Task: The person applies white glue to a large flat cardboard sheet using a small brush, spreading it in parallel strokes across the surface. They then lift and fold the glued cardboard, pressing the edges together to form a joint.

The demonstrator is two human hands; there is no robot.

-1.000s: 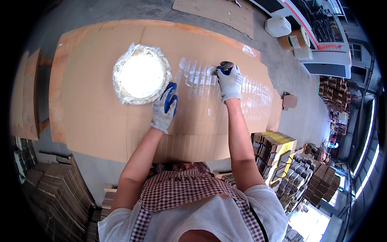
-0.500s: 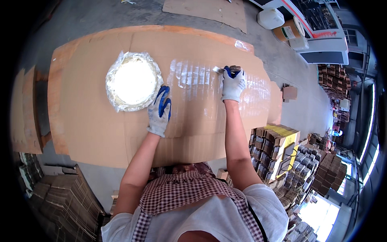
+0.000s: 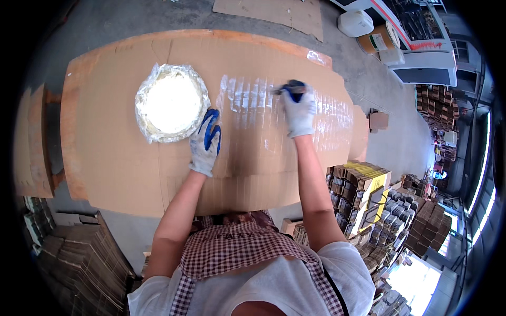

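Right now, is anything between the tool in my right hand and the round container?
Nothing visible stands between the tool and the container; white-smeared cardboard lies beneath. Your left hand is at the container's near right edge, just off the direct line.

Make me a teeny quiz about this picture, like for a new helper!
1. Fill in: whitish streaks lie on brown ____.
2. True or false: the left hand is nearer the round container than the right hand is.
3. Which hand holds the blurry tool?

Key: 1. cardboard; 2. true; 3. the right hand.
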